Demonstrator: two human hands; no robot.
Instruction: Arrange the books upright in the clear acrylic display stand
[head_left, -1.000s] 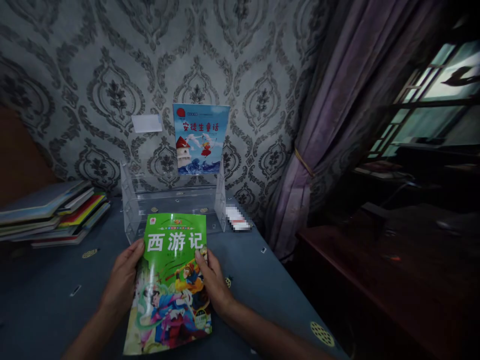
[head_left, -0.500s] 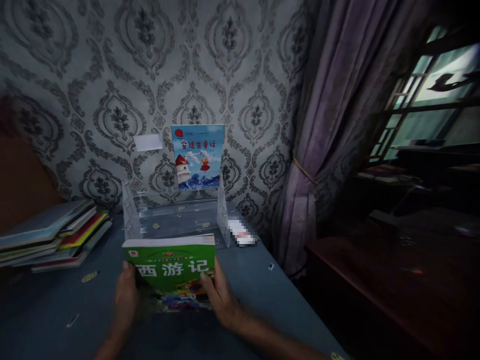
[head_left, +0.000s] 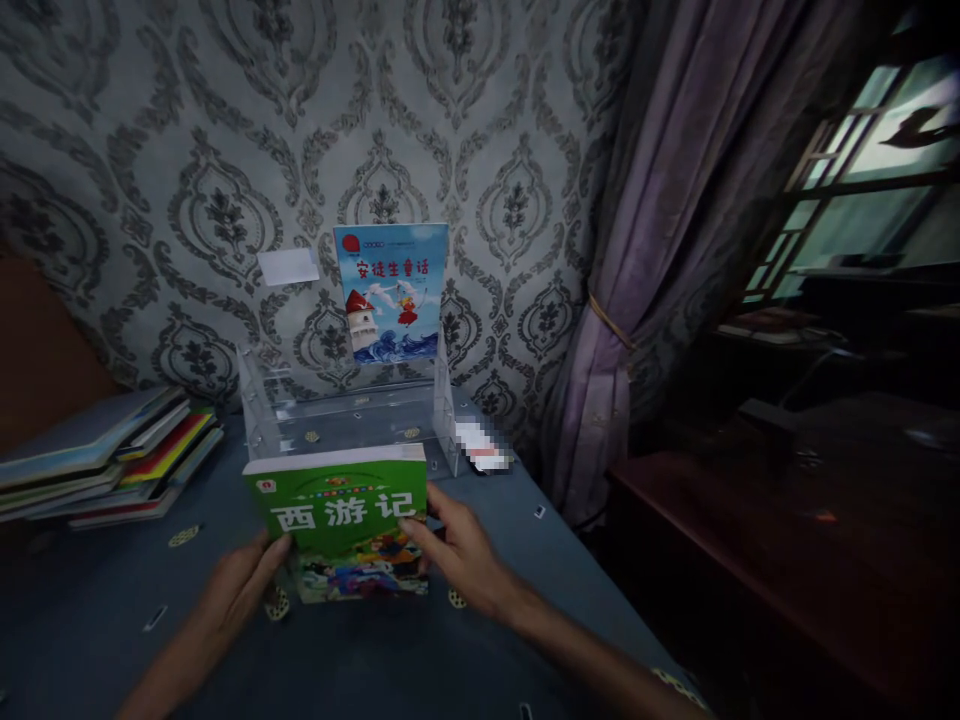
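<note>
A green book with white lettering and a colourful picture low on its cover is held nearly upright, cover facing me. My left hand grips its lower left edge, thumb on the cover. At the right edge my right hand is closed on it, thumb near the last white character. Just behind the book stands a clear plastic rack with tiered sides. A blue book with red lettering rests upright in the top of the rack, towards its right side.
Stacked books lie at the left on the blue patterned tablecloth. A blurred-out item lies right of the rack. A white label shows above the rack's left part. A purple curtain hangs beyond the table's right edge.
The green book sits slightly higher in view and shows more of its lower cover. My left hand has dropped lower along its left edge. The view has shifted a little.
</note>
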